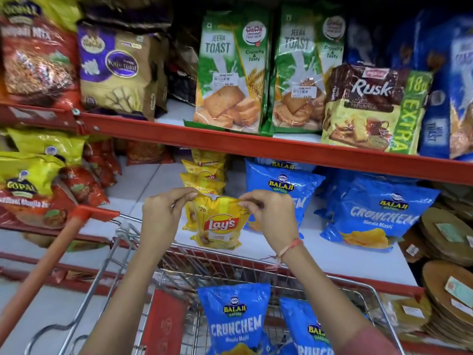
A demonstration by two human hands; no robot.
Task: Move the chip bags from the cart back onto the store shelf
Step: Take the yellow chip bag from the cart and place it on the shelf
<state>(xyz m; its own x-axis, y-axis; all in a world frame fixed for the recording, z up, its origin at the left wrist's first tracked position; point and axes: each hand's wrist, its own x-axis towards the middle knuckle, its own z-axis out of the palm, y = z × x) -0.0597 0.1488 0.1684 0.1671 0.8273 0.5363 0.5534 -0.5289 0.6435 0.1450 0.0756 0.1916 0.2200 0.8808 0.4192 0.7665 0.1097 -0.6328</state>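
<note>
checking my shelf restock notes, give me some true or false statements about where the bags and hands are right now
1. Both hands hold the yellow Lay's bag by its top edge. True: the left hand and the right hand pinch its upper corners.
2. The cart is empty. False: two blue Balaji Crunchem bags lie in it.
3. Yellow Lay's bags already stand on the shelf behind the held one. True.
4. The Jeera Toast packs are on the same shelf as the Lay's. False: they are on the shelf above.

Lower halves of 2 blue Crunchem bags (234, 321) below the frame's edge.
</note>
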